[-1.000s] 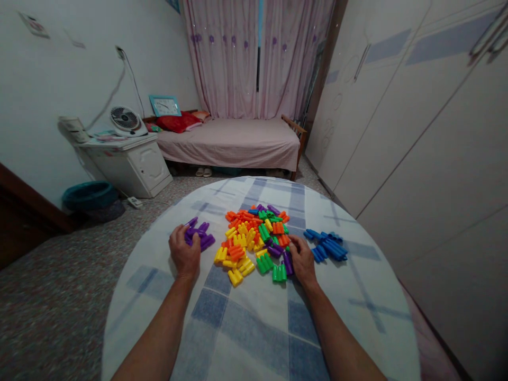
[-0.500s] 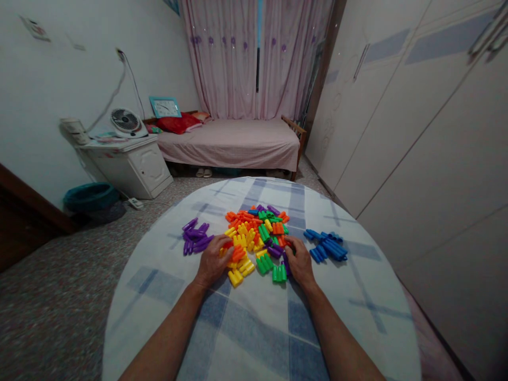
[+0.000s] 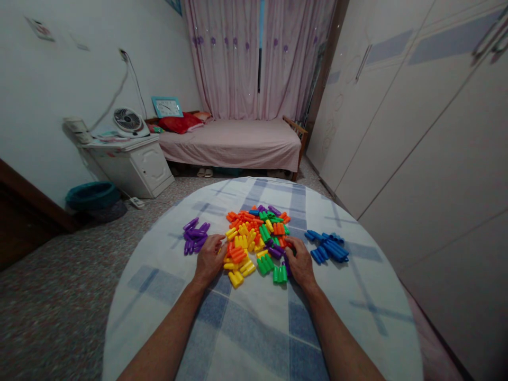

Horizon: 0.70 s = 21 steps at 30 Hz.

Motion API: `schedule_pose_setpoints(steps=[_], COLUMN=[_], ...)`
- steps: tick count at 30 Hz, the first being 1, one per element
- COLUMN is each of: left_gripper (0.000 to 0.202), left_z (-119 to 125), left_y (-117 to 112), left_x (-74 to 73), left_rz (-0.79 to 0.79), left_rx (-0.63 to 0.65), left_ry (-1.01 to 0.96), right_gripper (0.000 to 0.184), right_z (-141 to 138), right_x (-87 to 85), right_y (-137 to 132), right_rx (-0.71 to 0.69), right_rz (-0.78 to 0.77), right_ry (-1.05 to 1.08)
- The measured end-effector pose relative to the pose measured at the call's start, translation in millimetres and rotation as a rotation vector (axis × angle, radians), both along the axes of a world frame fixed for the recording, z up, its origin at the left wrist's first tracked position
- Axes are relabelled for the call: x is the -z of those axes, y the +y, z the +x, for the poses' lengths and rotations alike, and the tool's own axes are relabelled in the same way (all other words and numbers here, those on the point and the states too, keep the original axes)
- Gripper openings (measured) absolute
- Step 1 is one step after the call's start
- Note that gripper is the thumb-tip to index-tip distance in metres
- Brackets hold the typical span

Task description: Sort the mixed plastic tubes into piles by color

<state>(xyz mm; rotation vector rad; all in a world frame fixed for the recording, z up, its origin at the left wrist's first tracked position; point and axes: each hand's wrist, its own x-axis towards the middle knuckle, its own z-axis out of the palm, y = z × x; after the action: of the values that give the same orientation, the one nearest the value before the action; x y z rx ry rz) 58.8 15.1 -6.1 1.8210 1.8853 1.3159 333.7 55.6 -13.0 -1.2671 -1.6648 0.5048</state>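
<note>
A mixed heap of bullet-shaped plastic building blocks lies mid-table, with orange blocks [image 3: 246, 218], yellow blocks [image 3: 241, 241] and green blocks [image 3: 265, 263] among them. At the heap's left edge rests my left hand [image 3: 210, 260], fingers apart and holding nothing, beside an orange block [image 3: 237, 254]. My right hand [image 3: 300, 262] sits against the right edge, its fingers bent and spread, close to a purple block [image 3: 275, 251]; another purple block is partly hidden under it. Separate groups of purple blocks [image 3: 195, 235] and blue blocks [image 3: 329, 247] lie to the left and right.
A checked cloth covers the round table [image 3: 257, 328]. Beyond it stand a bed [image 3: 238, 138], a white cabinet [image 3: 148, 166] with a fan [image 3: 129, 121], and a teal bin [image 3: 93, 196]. Tall wardrobe doors [image 3: 416, 132] line the right side.
My left hand has drawn back slightly leftward from the orange and yellow blocks, its fingers now off them. My right hand stays where it was.
</note>
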Motion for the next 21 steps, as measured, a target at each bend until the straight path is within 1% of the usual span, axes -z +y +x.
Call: schedule_pose_setpoints(steps=[3,6,9,11,14,16,19,21], left_gripper=[0.026,0.026,0.028,0.031,0.037,0.042,0.047,0.045], left_z=[1.0,2.0,0.9,-1.4,-6.6,-10.6,-16.1,-19.0], left_y=[1.5,8.4,26.6,44.4,72.5,88.0,104.7,112.4], left_x=[-5.4,-19.3,-31.9,-34.8,-30.6,-24.9,-17.1,-13.9], left_rz=[0.016,0.067,0.052,-0.010,-0.092,-0.119,-0.156,-0.189], left_rx=[-0.006,-0.023,-0.004,-0.009,-0.018,0.011,0.083,0.126], left_ry=[0.019,0.094,0.139,0.154,0.202,0.226,0.249,0.264], right_gripper=[0.029,0.030,0.030,0.029,0.029,0.028,0.029,0.029], right_z=[0.1,0.4,0.6,0.6,0.7,0.9,1.6,1.9], right_x=[0.4,1.4,1.9,1.8,1.6,1.7,2.5,3.0], right_y=[0.1,0.7,1.4,1.6,1.4,1.2,1.2,1.4], right_rx=[0.004,-0.005,-0.010,-0.010,-0.011,-0.013,-0.013,-0.014], right_rz=[0.000,-0.002,0.000,0.001,-0.005,-0.009,-0.014,-0.015], right_ry=[0.000,-0.007,-0.009,-0.005,0.004,0.007,0.009,0.009])
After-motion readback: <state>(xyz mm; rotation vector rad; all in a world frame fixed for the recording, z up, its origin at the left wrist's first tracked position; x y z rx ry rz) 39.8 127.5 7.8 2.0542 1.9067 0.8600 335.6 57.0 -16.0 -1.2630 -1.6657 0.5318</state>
